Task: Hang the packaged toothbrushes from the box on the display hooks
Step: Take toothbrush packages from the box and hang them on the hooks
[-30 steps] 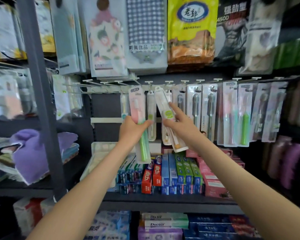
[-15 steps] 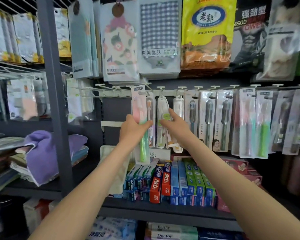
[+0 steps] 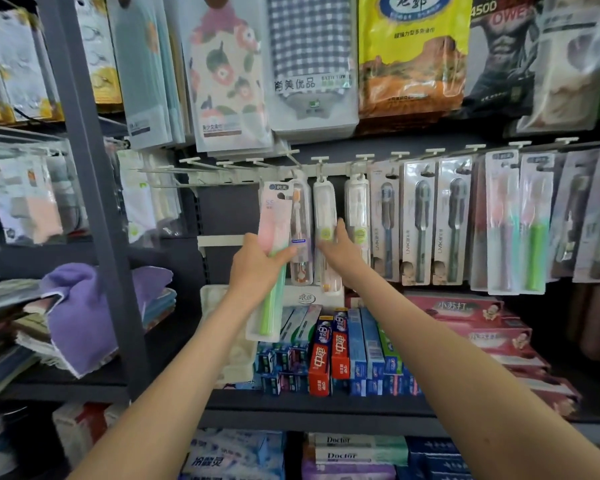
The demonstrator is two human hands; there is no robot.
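My left hand (image 3: 257,268) grips a pink and green packaged toothbrush (image 3: 274,237), held upright in front of the hook rail (image 3: 281,173), its top just below the hooks. My right hand (image 3: 338,249) holds the lower part of a white packaged toothbrush (image 3: 324,209), which hangs straight down from a display hook (image 3: 321,162). Similar white packs (image 3: 357,209) hang on either side of it. Grey, pink and green toothbrush packs (image 3: 452,220) fill the hooks to the right.
Several bare hooks (image 3: 205,164) stick out left of the hung packs. Toothpaste boxes (image 3: 340,344) stand on the shelf below, with a white container (image 3: 309,297) behind them. A grey shelf post (image 3: 94,202) rises at left beside a purple towel (image 3: 80,317). Bagged towels hang above.
The white pack in my right hand went from tilted to hanging straight on its hook. My left hand with the pink and green pack stayed beside it. The view moved closer and to the left.
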